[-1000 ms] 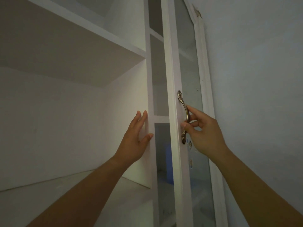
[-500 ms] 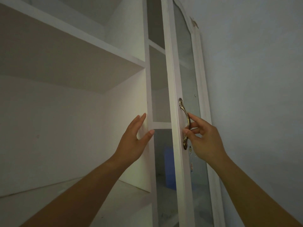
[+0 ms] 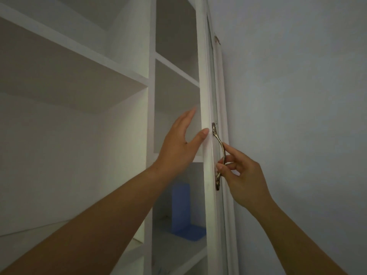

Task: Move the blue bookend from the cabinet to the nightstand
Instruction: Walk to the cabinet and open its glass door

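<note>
A blue L-shaped bookend [image 3: 181,213] stands upright on a shelf in the narrow right compartment of the white cabinet [image 3: 150,120]. The glass cabinet door [image 3: 207,135] is swung wide, seen almost edge-on. My right hand [image 3: 241,181] pinches the brass door handle [image 3: 219,153] between thumb and fingers. My left hand [image 3: 179,147] is raised with fingers apart, its thumb touching the door's edge, above the bookend. It holds nothing.
The wide left compartment has bare white shelves [image 3: 65,56]. A pale wall [image 3: 297,116] runs along the right, close behind the door. Shelves above the bookend's compartment hold nothing that I can see.
The door has swung further open to the right, uncovering the bookend. My left hand moved from the cabinet's divider over to the door's edge. My right hand kept hold of the handle.
</note>
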`<control>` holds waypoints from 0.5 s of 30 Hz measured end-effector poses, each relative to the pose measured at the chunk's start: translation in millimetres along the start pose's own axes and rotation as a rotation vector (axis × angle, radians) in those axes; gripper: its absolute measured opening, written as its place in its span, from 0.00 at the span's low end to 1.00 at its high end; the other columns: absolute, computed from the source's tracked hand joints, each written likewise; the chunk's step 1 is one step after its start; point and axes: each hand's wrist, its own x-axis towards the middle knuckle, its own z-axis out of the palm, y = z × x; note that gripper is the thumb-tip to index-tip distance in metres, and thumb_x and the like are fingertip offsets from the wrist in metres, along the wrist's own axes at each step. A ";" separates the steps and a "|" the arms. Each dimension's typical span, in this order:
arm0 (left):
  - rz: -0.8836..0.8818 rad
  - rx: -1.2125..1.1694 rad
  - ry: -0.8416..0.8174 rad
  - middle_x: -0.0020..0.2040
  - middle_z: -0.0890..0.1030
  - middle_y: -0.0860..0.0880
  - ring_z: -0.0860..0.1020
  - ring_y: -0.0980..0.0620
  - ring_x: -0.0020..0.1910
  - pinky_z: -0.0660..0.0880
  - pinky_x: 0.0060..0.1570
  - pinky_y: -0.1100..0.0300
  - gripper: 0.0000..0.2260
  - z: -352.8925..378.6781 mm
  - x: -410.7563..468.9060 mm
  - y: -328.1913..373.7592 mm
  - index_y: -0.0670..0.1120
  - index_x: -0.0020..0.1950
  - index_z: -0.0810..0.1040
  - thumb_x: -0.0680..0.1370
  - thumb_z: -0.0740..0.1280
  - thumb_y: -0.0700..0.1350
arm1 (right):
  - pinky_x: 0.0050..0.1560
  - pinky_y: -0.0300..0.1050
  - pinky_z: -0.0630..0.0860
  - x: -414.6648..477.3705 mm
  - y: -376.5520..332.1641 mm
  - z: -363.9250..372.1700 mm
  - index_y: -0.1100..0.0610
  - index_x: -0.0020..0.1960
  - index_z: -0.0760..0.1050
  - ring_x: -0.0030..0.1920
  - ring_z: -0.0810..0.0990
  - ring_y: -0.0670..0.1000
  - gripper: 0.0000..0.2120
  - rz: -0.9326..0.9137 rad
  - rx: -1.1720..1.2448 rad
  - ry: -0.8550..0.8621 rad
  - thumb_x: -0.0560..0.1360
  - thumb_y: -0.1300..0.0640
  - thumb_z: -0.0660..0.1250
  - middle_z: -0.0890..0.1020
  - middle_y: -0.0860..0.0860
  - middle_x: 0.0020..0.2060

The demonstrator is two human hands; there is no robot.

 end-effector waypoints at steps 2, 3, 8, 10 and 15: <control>0.010 -0.067 -0.022 0.74 0.59 0.56 0.60 0.57 0.71 0.62 0.69 0.53 0.27 13.0 9.1 9.5 0.57 0.73 0.54 0.77 0.61 0.51 | 0.55 0.55 0.77 -0.5 0.5 -6.3 0.50 0.65 0.70 0.44 0.79 0.47 0.21 0.008 0.009 -0.004 0.73 0.61 0.67 0.78 0.44 0.40; 0.011 -0.102 -0.038 0.74 0.60 0.56 0.62 0.56 0.70 0.64 0.69 0.51 0.27 18.0 12.1 13.8 0.57 0.74 0.54 0.78 0.61 0.50 | 0.55 0.56 0.77 -0.8 1.1 -9.3 0.51 0.65 0.70 0.44 0.79 0.48 0.22 0.008 0.014 -0.006 0.73 0.61 0.67 0.78 0.44 0.40; 0.007 -0.198 -0.080 0.74 0.60 0.57 0.70 0.52 0.66 0.69 0.65 0.50 0.27 31.0 16.0 18.7 0.60 0.73 0.54 0.78 0.62 0.47 | 0.55 0.54 0.77 -0.8 4.7 -21.1 0.49 0.65 0.69 0.45 0.79 0.47 0.21 0.015 -0.001 -0.019 0.73 0.59 0.66 0.79 0.45 0.42; -0.008 -0.223 -0.080 0.73 0.62 0.57 0.71 0.52 0.66 0.70 0.64 0.49 0.27 33.5 15.1 21.1 0.62 0.72 0.54 0.78 0.62 0.47 | 0.56 0.52 0.77 -0.7 5.8 -25.1 0.49 0.65 0.69 0.45 0.80 0.47 0.21 0.019 -0.005 -0.020 0.73 0.58 0.66 0.79 0.44 0.43; -0.016 -0.232 -0.093 0.72 0.64 0.56 0.72 0.52 0.64 0.72 0.62 0.49 0.28 40.9 15.1 28.7 0.58 0.74 0.51 0.78 0.61 0.47 | 0.54 0.45 0.77 0.9 10.1 -34.1 0.48 0.65 0.69 0.44 0.80 0.45 0.21 0.014 -0.008 -0.018 0.73 0.58 0.66 0.78 0.41 0.42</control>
